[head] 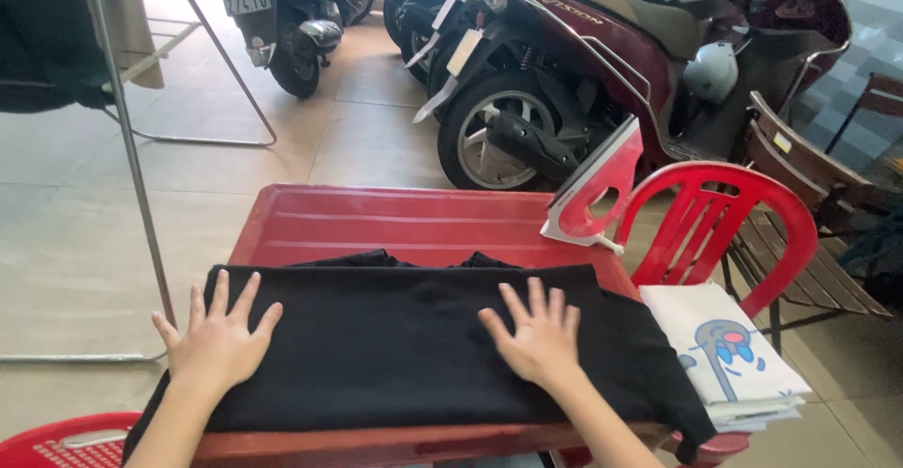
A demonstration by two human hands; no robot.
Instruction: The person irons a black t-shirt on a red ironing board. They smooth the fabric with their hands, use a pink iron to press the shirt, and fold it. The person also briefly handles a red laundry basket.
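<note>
A black garment [404,336] lies folded flat across the near part of a red plastic table [376,219]. My left hand [216,341] rests palm down on the garment's left end, fingers spread. On its right half my right hand [538,332] presses flat, fingers also apart. Neither hand holds anything. A red and white clothes iron [594,190] stands upright at the table's far right corner, apart from the cloth.
A red plastic chair [724,214] at the right carries a folded white cloth with a blue print [724,350]. Parked scooters [564,63] stand behind the table. A metal rack leg [132,148] rises at left. A red basket [66,442] shows bottom left.
</note>
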